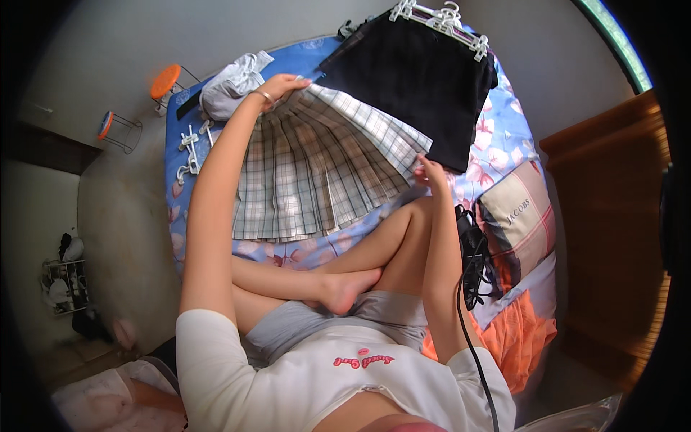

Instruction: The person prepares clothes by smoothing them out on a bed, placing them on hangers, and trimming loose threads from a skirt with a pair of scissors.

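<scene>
A light plaid pleated skirt [307, 167] is fanned out over the bed before me. My left hand [280, 89], a bracelet at its wrist, grips the skirt's waist end at the upper left. At the lower right corner of the skirt, my right hand [430, 171] pinches the hem edge between thumb and fingers. Behind the skirt lies a black garment [405, 81], partly covered by it, with white plastic clip hangers [440, 24] along its top edge. More white hangers [190, 154] rest on the bed left of the skirt.
A crumpled light grey cloth [232, 86] lies at the bed's upper left. To my right are a tangle of black cables [475, 259], a plaid pillow [515, 210] and an orange cloth [513, 340]. Two orange-topped stools [165, 81] stand beyond the bed; a wooden panel [604, 232] rises at right.
</scene>
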A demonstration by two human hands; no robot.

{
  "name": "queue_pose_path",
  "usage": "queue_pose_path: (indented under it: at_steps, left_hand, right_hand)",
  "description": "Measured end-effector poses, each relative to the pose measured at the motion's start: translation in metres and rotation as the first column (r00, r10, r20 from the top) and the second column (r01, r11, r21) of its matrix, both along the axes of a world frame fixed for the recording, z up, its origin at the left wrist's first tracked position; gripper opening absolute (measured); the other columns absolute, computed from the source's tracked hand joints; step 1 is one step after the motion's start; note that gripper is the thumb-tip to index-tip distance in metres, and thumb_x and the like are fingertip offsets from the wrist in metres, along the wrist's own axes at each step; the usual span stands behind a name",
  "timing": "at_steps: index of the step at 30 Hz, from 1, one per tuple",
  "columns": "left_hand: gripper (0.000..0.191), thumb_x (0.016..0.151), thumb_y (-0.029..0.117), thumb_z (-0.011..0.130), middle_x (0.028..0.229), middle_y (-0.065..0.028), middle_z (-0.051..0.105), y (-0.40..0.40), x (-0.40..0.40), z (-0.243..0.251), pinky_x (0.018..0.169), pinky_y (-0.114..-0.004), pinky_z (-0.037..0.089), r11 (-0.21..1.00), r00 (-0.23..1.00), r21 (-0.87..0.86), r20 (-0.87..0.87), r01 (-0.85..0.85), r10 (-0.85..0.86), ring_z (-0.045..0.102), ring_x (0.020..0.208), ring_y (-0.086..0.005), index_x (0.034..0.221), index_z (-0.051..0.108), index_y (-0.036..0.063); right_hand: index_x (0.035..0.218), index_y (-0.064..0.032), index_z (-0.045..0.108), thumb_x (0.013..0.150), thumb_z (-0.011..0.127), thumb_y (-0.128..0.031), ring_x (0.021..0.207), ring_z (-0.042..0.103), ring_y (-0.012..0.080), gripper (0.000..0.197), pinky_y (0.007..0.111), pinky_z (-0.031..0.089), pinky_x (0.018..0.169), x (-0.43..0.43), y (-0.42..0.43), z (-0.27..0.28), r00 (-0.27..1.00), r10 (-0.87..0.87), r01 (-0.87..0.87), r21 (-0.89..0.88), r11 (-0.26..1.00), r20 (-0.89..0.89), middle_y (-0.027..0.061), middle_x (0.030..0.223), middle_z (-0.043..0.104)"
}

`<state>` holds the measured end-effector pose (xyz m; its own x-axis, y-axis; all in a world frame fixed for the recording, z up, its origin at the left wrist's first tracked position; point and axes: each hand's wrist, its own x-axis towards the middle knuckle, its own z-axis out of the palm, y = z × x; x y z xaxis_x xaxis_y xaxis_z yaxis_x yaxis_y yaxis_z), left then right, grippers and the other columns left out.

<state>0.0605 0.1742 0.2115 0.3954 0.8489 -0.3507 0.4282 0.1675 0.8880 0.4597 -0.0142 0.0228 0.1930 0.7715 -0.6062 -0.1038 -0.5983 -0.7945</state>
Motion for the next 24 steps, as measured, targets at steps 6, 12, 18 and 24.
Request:
queue_pose_path:
  at_steps: [6, 12, 18, 24]
  left_hand:
    - [0.025, 0.087, 0.026, 0.059, 0.091, 0.0000, 0.063, -0.082, -0.047, 0.042, 0.074, -0.021, 0.043, 1.000, 0.978, -0.015, 0.208, 0.013, -0.009, 0.058, 0.083, -0.0072, 0.101, 0.060, 0.0043]
    - [0.023, 0.091, 0.019, 0.052, 0.102, -0.0047, 0.062, -0.117, -0.097, 0.023, 0.082, -0.026, 0.046, 0.993, 0.853, -0.095, 0.510, -0.075, 0.113, 0.060, 0.092, -0.0124, 0.107, 0.054, 0.0023]
    - [0.022, 0.092, 0.012, 0.049, 0.103, -0.0101, 0.062, -0.129, -0.106, 0.010, 0.082, -0.033, 0.051, 0.974, 0.752, -0.153, 0.620, -0.165, 0.225, 0.063, 0.092, -0.0198, 0.110, 0.050, -0.0004]
    - [0.023, 0.090, 0.012, 0.053, 0.104, -0.0098, 0.062, -0.132, -0.110, 0.009, 0.083, -0.032, 0.050, 0.976, 0.740, -0.172, 0.637, -0.136, 0.215, 0.063, 0.093, -0.0193, 0.109, 0.050, 0.0001]
  right_hand:
    - [0.089, -0.0067, 0.062, 0.077, 0.068, -0.038, 0.065, 0.046, 0.0086, 0.034, 0.022, 0.037, 0.061, -0.045, -0.026, 0.020, 0.993, 0.061, -0.028, 0.299, 0.954, -0.102, -0.0015, 0.077, 0.055]
    - [0.095, -0.0024, 0.063, 0.082, 0.063, -0.006, 0.086, 0.056, 0.0069, 0.013, 0.022, 0.043, 0.075, -0.100, -0.089, 0.068, 0.955, -0.123, 0.286, 0.731, 0.619, -0.269, -0.0002, 0.089, 0.065]
    - [0.086, 0.0002, 0.059, 0.055, 0.052, 0.011, 0.086, 0.054, 0.0367, 0.034, 0.037, 0.046, 0.070, -0.161, -0.175, 0.126, 0.829, -0.186, -0.467, 0.835, 0.291, 0.528, 0.0169, 0.092, 0.058]
    - [0.091, -0.0007, 0.059, 0.068, 0.057, 0.008, 0.078, 0.057, 0.0249, 0.024, 0.032, 0.045, 0.067, -0.155, -0.189, 0.121, 0.907, -0.105, -0.325, 0.835, 0.444, 0.409, 0.0109, 0.087, 0.058]
